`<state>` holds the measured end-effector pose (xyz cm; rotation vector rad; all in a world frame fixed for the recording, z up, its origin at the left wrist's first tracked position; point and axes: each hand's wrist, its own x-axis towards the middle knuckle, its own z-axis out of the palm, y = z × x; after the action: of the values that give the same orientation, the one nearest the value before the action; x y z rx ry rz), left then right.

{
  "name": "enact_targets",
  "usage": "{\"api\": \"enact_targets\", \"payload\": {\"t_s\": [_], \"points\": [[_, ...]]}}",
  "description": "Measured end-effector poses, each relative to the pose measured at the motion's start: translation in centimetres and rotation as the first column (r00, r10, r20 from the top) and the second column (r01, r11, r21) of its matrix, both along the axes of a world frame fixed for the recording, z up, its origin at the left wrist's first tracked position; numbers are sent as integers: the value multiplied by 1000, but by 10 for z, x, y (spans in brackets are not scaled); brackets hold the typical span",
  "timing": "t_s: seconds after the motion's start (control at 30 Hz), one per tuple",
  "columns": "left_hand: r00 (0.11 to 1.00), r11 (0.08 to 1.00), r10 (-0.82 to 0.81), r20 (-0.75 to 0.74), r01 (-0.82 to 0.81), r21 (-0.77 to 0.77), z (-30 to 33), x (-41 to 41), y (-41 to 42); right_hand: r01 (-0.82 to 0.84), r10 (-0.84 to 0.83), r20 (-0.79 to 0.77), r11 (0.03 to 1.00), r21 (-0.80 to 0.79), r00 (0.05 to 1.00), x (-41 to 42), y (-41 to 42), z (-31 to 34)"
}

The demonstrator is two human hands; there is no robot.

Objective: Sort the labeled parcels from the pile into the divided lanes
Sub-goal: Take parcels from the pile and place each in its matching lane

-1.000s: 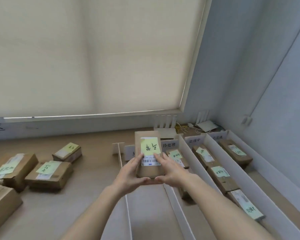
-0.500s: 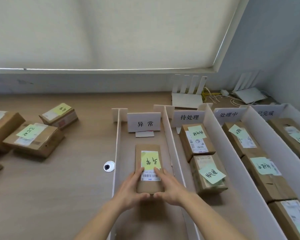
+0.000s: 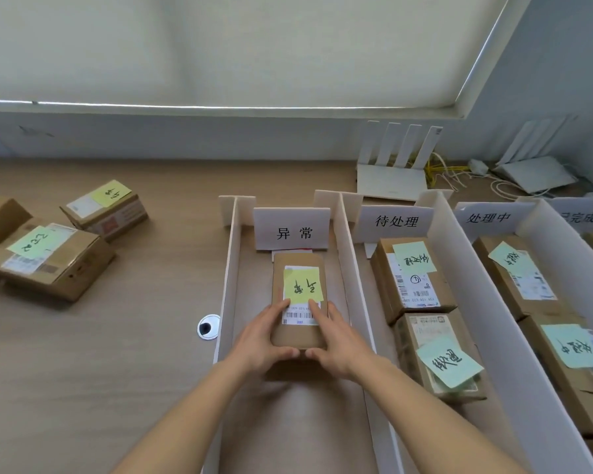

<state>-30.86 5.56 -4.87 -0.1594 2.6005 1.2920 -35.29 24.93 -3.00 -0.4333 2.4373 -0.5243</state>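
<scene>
Hands meet at the middle of the frame: the left hand (image 3: 266, 340) and the right hand (image 3: 339, 340) both grip one flat brown parcel (image 3: 300, 295), fingers curled round its sides and near end, thumbs almost touching in front. The parcel lies lengthwise in the leftmost lane (image 3: 254, 336), its far end close to the white sign (image 3: 292, 229) that stands at the head of that lane. One yellow sticky note (image 3: 302, 285) with dark handwriting sits on top of the parcel, over a white barcode label (image 3: 300, 316).

Four lanes show, set apart by white dividers (image 3: 348, 268), and four signs stand at their far ends; the fourth is cut off by the right edge. The second lane holds two parcels, the farther one (image 3: 409, 278) and the nearer one (image 3: 439, 354), each with one pale green note. The third lane shows two parcels as well (image 3: 517, 275) (image 3: 569, 357), also with green notes. What lies in the fourth lane I cannot tell.

At the left of the frame, on the wooden counter (image 3: 117, 371), three parcels of the pile (image 3: 48, 258) are in view; two carry notes, and the third is cut off at the edge. One small round grommet (image 3: 208, 326) sits in the counter just beside the leftmost divider. Two white routers (image 3: 392, 176) rest at the upper right against the wall.
</scene>
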Motion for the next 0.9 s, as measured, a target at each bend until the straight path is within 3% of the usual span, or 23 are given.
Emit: {"api": "enact_targets", "payload": {"t_s": [0.63, 0.9], "points": [[999, 999, 35, 31, -35, -4, -5, -43, -8, -11, 11, -6, 1000, 5, 1000, -48, -12, -2], [998, 991, 60, 24, -57, -122, 7, -31, 1, -11, 13, -42, 999, 48, 999, -31, -10, 14]]}}
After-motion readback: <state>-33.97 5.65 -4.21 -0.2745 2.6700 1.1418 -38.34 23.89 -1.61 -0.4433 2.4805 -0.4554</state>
